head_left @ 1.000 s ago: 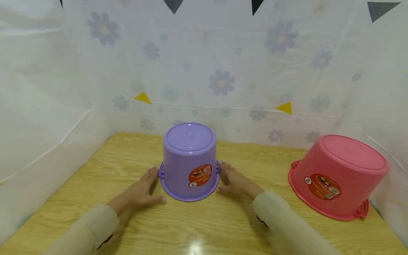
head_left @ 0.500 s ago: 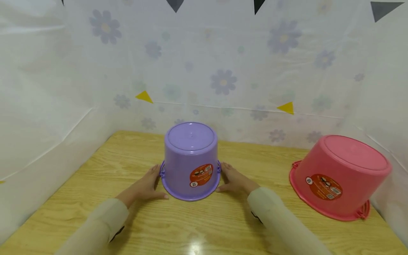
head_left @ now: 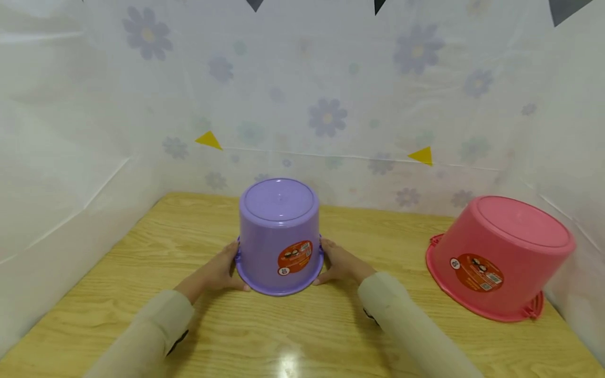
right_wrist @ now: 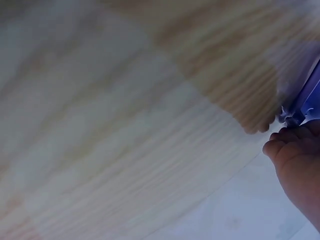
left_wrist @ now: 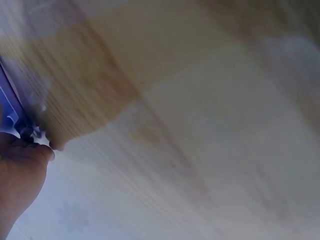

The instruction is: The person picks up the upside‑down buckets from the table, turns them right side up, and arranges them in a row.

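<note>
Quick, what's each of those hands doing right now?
Left hand: holding the upturned, round purple plastic bucket, low on its left side.
Right hand: holding the same bucket, low on its right side.

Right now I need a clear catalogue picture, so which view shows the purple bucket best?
The head view: the upside-down purple bucket shows almost whole, with its label in view. The left and right wrist views each catch only a small part of it at the frame's edge.
</note>
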### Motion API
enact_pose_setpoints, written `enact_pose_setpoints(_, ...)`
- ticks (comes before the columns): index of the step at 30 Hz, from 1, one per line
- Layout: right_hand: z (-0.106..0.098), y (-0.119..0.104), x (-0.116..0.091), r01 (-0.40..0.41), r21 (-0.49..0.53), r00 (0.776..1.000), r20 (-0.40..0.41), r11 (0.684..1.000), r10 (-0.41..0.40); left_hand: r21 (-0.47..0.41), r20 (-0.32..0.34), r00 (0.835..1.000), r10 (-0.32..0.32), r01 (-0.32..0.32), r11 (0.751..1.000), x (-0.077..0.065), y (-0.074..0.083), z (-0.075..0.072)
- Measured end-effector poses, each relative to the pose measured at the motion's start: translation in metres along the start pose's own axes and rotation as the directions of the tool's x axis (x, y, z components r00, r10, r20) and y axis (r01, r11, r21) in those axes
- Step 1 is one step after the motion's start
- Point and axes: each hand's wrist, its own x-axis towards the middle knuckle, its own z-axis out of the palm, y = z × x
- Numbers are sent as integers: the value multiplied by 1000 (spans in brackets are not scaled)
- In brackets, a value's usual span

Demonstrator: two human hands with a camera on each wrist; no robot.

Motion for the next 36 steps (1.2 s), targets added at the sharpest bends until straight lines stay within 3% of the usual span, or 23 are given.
enact_pose_setpoints(9, 5, -5, -4, -4, 41, 998, -61, 999, 7, -12, 17, 1000, -2, 2, 1000, -4, 8, -2)
enact_pose_setpoints(21, 11, -18, -23, 14, -30, 996, -91, 999, -16, 16, 32, 999, 18, -18, 1000, -15, 10, -3)
enact_pose_setpoints(26, 11, -20, -29, 21, -2, 995, -94, 1000, -21, 11, 48, 999, 17, -17, 1000, -19, 14, -5)
enact_pose_setpoints(32, 9, -17, -33, 30, 51, 996, -80, 998, -26, -22, 86, 996, -25, 27, 999, -20, 15, -11)
enact_pose_setpoints(36, 4, -17, -36, 8, 106, 997, -71, 994, 0, -27, 77, 997, 8, -6, 1000, -20, 15, -16)
